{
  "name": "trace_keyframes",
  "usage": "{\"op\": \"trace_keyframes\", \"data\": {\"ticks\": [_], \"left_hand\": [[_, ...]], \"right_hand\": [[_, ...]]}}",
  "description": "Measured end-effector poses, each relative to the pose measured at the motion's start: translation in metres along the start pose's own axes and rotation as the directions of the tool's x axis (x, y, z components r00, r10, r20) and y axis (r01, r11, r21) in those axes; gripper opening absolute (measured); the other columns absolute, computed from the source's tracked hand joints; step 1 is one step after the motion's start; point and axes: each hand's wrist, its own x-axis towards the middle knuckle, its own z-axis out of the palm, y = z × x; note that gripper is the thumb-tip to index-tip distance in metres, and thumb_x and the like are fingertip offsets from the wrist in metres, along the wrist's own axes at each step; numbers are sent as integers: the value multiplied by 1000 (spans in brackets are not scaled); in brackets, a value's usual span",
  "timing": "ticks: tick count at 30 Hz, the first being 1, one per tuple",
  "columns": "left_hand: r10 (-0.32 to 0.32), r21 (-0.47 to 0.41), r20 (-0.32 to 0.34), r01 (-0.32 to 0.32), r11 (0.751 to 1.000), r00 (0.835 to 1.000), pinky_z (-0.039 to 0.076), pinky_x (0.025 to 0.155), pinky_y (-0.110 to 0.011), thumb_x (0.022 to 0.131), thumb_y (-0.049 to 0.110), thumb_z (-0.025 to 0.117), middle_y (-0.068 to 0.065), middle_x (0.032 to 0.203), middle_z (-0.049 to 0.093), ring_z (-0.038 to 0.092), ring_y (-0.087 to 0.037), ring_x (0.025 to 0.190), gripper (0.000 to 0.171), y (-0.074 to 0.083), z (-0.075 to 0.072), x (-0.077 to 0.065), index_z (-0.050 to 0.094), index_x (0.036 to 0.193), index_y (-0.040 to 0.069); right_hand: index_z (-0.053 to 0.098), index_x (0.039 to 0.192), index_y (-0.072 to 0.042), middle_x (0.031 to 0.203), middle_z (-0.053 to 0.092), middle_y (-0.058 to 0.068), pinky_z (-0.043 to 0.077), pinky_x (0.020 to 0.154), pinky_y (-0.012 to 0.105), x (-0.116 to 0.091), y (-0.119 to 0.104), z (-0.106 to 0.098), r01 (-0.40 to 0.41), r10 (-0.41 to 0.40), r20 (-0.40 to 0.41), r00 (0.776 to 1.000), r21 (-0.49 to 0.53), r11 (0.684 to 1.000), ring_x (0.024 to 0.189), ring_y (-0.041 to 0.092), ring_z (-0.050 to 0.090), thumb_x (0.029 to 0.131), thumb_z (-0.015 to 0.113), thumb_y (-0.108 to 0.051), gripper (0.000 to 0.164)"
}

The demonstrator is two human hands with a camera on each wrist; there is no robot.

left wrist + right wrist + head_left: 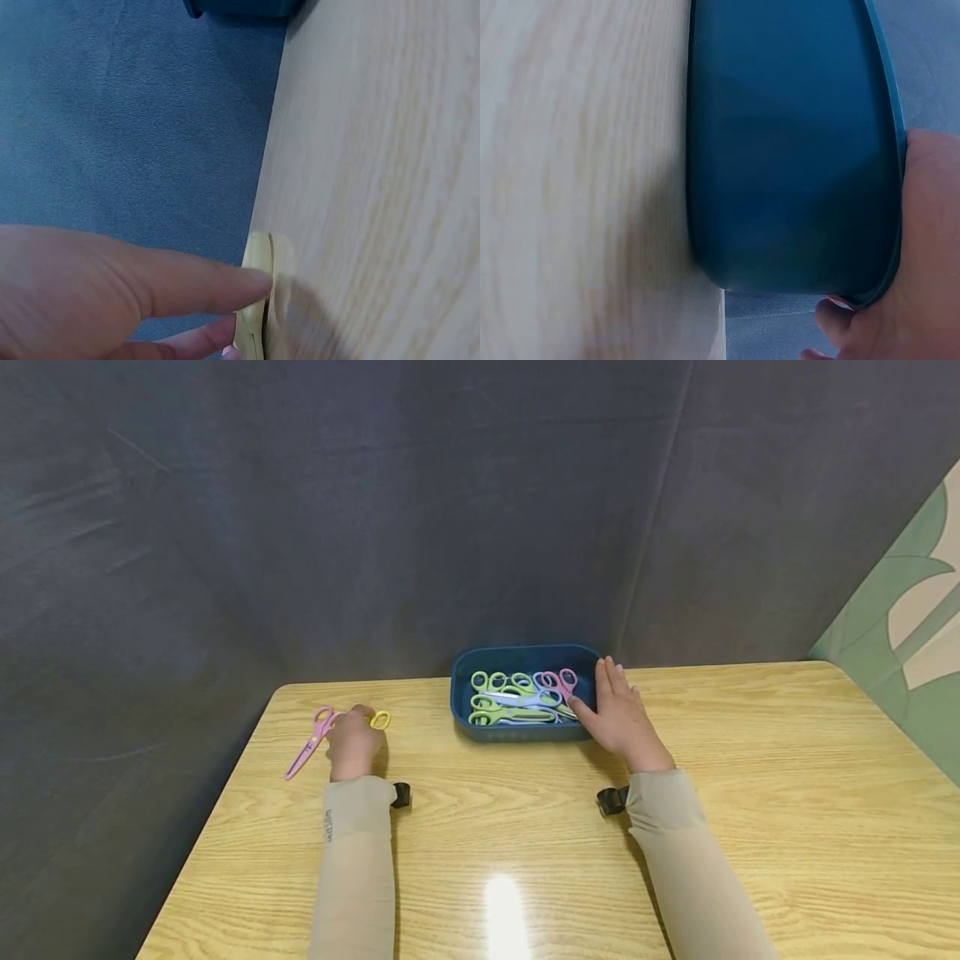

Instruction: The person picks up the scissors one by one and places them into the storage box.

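At the left of the table, my left hand [354, 742] pinches a pair of yellow-handled scissors [381, 720]; most of it is hidden by the hand. In the left wrist view the thumb lies against the yellow scissors [256, 259]. Just left of that hand is a pair of pink scissors [306, 750]. My right hand [621, 718] holds the right end of a dark blue bin [525, 734], thumb over the rim and the other fingers along the outer end. Green, blue and pink scissors [517, 699] lie inside the bin.
The wooden table [480, 827] meets a dark cloth wall [450, 527] at its back edge. At the far right stands a green patterned panel [915, 610]. A black wrist camera [402, 795] sits at the left cuff, and another [611, 801] at the right.
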Motion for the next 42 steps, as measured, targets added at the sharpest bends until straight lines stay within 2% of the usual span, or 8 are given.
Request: {"op": "trace_keyframes", "data": {"ticks": [3, 10, 19, 24, 32, 36, 42], "left_hand": [[13, 15, -14, -13, 1000, 1000, 40, 97, -69, 92, -2, 53, -35, 137, 49, 44, -57, 122, 50, 0, 1, 1, 55, 142, 4], [125, 103, -42, -120, 987, 991, 36, 104, -58, 86, -11, 54, -31, 126, 62, 56, -48, 119, 48, -1, 3, 5, 61, 133, -3], [155, 99, -25, -151, 984, 988, 39, 102, -60, 86, -13, 54, -30, 125, 64, 59, -48, 112, 49, -2, 4, 7, 61, 134, -2], [182, 111, -32, -178, 978, 983, 44, 94, -60, 83, -13, 54, -32, 119, 65, 61, -49, 105, 49, -1, 6, 7, 62, 130, -2], [196, 104, -14, -194, 975, 980, 40, 98, -63, 83, -14, 57, -35, 121, 60, 56, -50, 114, 50, 1, 7, 5, 60, 131, -2], [214, 82, -27, -211, 974, 977, 46, 92, -59, 82, -16, 57, -35, 122, 57, 57, -48, 110, 51, 2, 9, 4, 61, 131, -2], [223, 44, -34, -221, 974, 974, 50, 79, -50, 82, -19, 55, -32, 135, 46, 58, -43, 101, 60, 4, 13, 5, 57, 138, 2]], "right_hand": [[8, 158, 10, 166, -1, 28, 3, 120, 63, 0, 0, 0, -5, 5, 0, 1000, -1, 1000, 153, 46, -1, 105, 47, -41, 84], [9, 157, 11, 166, -1, 28, 3, 120, 63, 0, 0, 0, -4, 4, 2, 1000, -6, 1000, 153, 45, -1, 105, 47, -42, 84], [10, 157, 12, 166, 0, 29, 4, 120, 64, -1, 0, -1, -4, 4, -4, 1000, -10, 1000, 153, 46, 0, 105, 47, -41, 83], [9, 157, 12, 166, -1, 29, 4, 120, 64, -1, 0, -1, -3, 3, -1, 1000, -17, 1000, 153, 45, -1, 105, 47, -42, 84], [9, 157, 11, 166, -1, 28, 3, 120, 64, 0, 0, 0, -2, 2, -1, 1000, -14, 1000, 153, 45, -1, 105, 47, -42, 84], [9, 158, 11, 166, -1, 28, 3, 120, 63, 0, 0, 0, 0, 0, -3, 1000, -12, 1000, 153, 45, -1, 105, 47, -42, 84], [10, 158, 11, 166, 0, 28, 3, 120, 63, 0, 0, 0, -1, 1, -4, 1000, -6, 1000, 153, 45, -1, 105, 48, -42, 84]]}}
